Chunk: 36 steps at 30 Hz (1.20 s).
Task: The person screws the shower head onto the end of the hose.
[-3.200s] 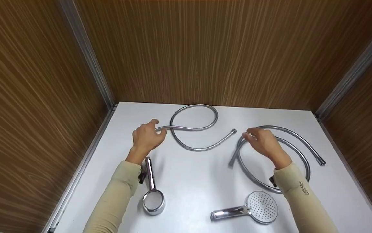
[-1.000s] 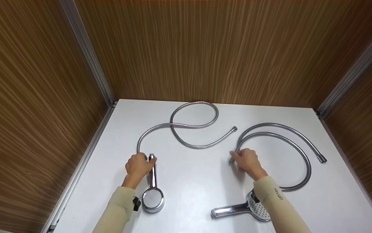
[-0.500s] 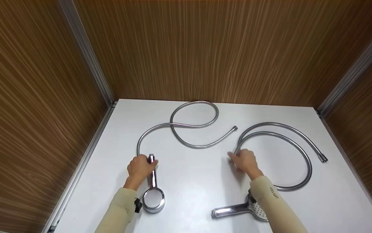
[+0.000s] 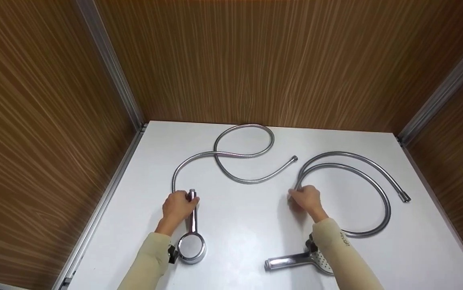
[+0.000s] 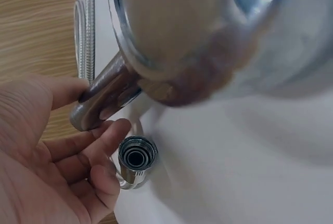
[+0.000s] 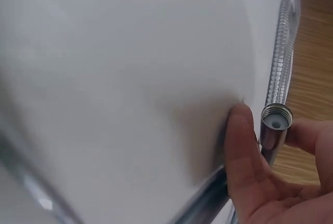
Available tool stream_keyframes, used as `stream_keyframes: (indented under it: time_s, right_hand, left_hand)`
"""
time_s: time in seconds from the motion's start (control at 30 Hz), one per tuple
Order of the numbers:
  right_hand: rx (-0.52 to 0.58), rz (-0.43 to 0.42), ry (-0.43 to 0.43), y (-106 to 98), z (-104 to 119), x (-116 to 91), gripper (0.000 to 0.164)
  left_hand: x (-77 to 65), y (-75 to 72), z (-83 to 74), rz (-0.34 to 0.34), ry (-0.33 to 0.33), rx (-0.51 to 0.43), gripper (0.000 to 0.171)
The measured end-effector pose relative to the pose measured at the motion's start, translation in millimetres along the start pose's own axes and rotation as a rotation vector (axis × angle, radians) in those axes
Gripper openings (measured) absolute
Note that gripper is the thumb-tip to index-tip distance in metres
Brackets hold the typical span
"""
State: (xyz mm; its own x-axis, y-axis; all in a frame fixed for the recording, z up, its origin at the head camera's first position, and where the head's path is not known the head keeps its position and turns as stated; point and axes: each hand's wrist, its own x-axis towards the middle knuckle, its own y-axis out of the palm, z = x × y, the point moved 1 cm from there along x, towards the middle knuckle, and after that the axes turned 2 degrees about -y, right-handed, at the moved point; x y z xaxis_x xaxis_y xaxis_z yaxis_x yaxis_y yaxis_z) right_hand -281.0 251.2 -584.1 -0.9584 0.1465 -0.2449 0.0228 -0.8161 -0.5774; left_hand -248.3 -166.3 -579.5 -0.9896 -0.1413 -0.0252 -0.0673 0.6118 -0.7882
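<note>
My left hand [image 4: 177, 206] pinches the handle of a chrome shower head [image 4: 191, 245], its thumb on one side and fingers on the other. In the left wrist view, the threaded end of a shower hose [image 5: 137, 156] lies just beside those fingertips, with its opening facing the camera. My right hand [image 4: 307, 199] holds one end of the other coiled shower hose [image 4: 385, 207] between thumb and fingers. The threaded hose fitting [image 6: 276, 122] sticks out of that grip in the right wrist view. Below the right hand lies a second shower head [image 4: 289, 261], its perforated face partly hidden by the sleeve.
The left hose [image 4: 251, 181] loops across the back of the white table [image 4: 235, 225], its far end near the middle. Wood-grain panels [image 4: 247, 64] with metal corner rails [image 4: 112, 68] enclose the back and sides.
Since the oldest frame both hands have come down and nearer. The left has taken hold of the shower head's handle, the right of the hose end. Over the last half second they barely moved.
</note>
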Motion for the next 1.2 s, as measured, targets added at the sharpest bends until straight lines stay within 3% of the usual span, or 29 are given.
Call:
stream_keyframes:
  time_s: [0.13, 0.23, 0.37, 0.57, 0.93, 1.2]
  right_hand:
    - [0.36, 0.084, 0.08, -3.5, -3.1, -3.2, 0.026]
    - [0.509, 0.137, 0.124, -5.1, -5.2, -4.0, 0.025]
    - [0.578, 0.183, 0.162, -6.6, -8.1, -3.5, 0.029]
    - [0.697, 0.221, 0.208, -10.1, -10.9, -1.2, 0.034]
    - [0.734, 0.255, 0.208, -12.6, -10.1, 0.5, 0.023]
    - [0.762, 0.241, 0.192, -13.5, -5.3, -0.3, 0.042]
  left_hand:
    - [-0.1, 1.7, -1.9, 0.008, 0.042, -0.05, 0.027]
    - [-0.9, 3.6, -3.6, 0.031, 0.043, -0.104, 0.026]
    - [-1.9, 7.2, -9.3, 0.073, 0.03, -0.172, 0.028]
    - [-4.6, 14.8, -21.3, 0.158, 0.033, -0.172, 0.031]
    - [-12.0, 34.5, -59.7, 0.297, 0.184, -0.223, 0.035]
    - [-14.6, 49.8, -90.4, 0.41, 0.251, -0.224, 0.044]
